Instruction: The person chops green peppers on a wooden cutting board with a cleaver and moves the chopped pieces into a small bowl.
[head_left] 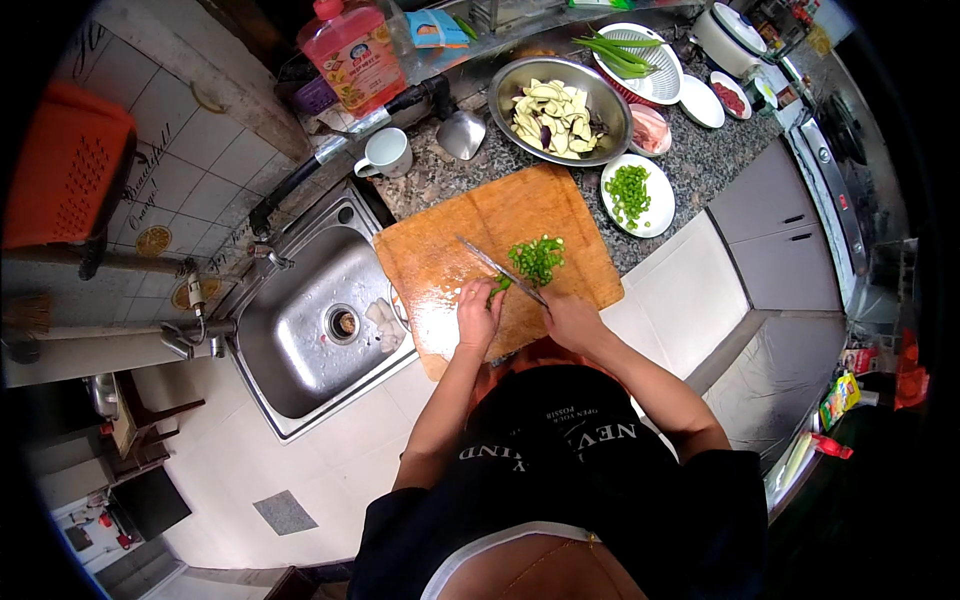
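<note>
A kitchen knife [485, 256] is in my right hand [571, 322], its blade slanting up and left across the wooden cutting board [450, 215]. Left of the blade, my left hand [480, 312] curls its fingers over a small piece of green pepper [501, 284], pressed against the board beside the knife. On the blade's other side lies a heap of chopped green pepper [537, 259]. Wet streaks shine on the board's left part.
A steel sink [290, 330] adjoins the board on the left. Behind stand a mug [388, 153], a spatula [462, 135] and a steel bowl [500, 115] of sliced eggplant. Rightward are a plate [662, 205] of chopped green pepper and a strainer [672, 75] with long green peppers.
</note>
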